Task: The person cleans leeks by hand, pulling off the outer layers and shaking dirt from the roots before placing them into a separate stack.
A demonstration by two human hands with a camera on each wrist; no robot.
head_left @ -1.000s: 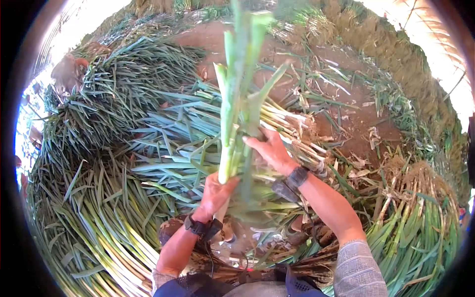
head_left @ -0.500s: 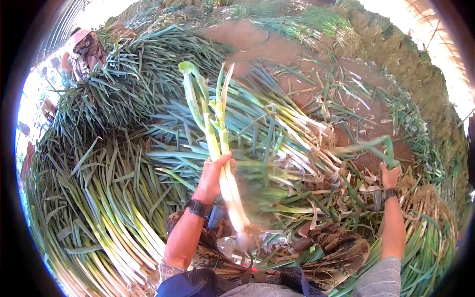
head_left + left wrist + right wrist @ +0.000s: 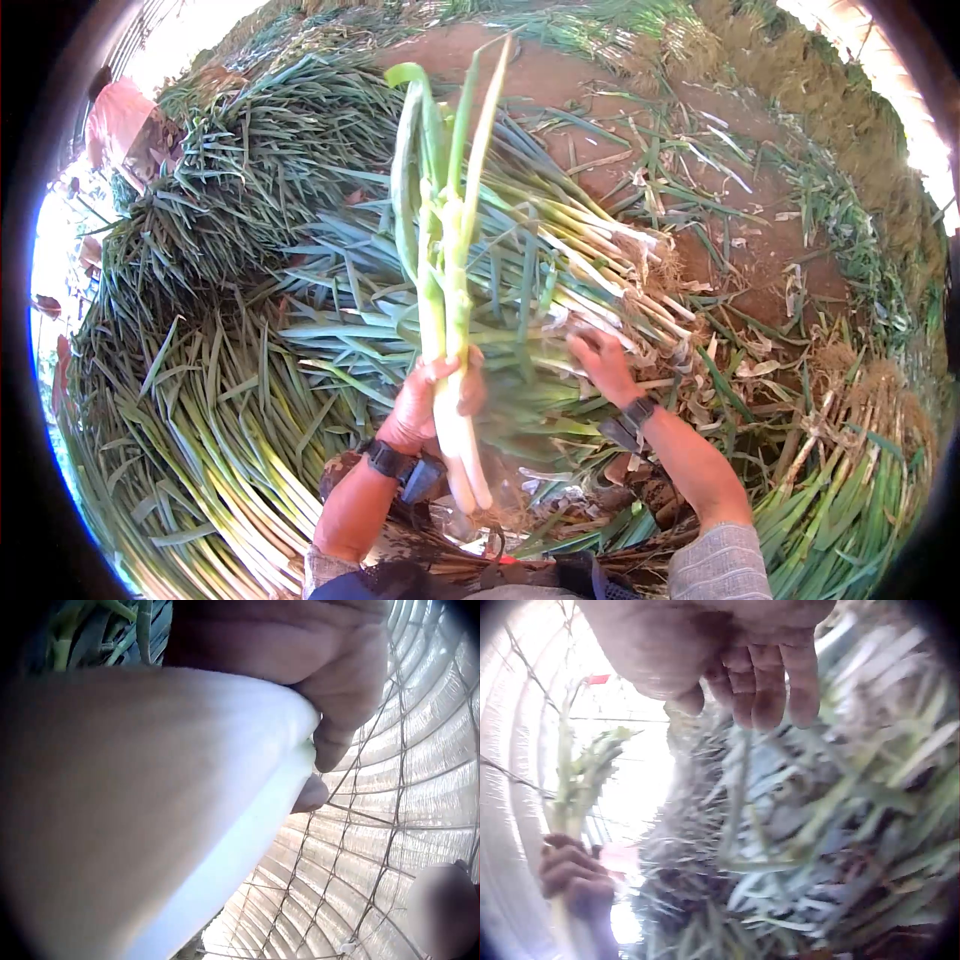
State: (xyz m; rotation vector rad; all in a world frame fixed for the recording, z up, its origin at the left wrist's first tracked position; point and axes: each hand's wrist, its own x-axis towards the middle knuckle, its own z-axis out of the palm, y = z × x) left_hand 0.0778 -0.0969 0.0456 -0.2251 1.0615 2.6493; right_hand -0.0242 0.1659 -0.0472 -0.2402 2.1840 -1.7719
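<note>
My left hand (image 3: 415, 405) grips two thick green onions (image 3: 457, 300) around their pale stalks. Their green leaves point up and away, while the white lower ends slant down toward my lap. The left wrist view is largely filled by the white stalks (image 3: 202, 780), with fingers (image 3: 337, 712) curled around the far side. Right of the onions, my right hand (image 3: 605, 368) is apart from them, above the loose stalks. Its fingers (image 3: 769, 690) extend nearly straight and hold nothing in the right wrist view.
Beneath my hands lies a spread pile of green onions (image 3: 590, 245), roots to the right. Stacked bundles (image 3: 260, 180) rise at the left, with more onions (image 3: 230, 440) nearer me. Another rooted heap (image 3: 840, 470) lies at the right. A person (image 3: 125, 125) is at the far left.
My right hand left the stalks, swung far right with a green leaf, and has come back toward the middle without it. My left hand kept its grip on the green onions, now tilted more upright.
</note>
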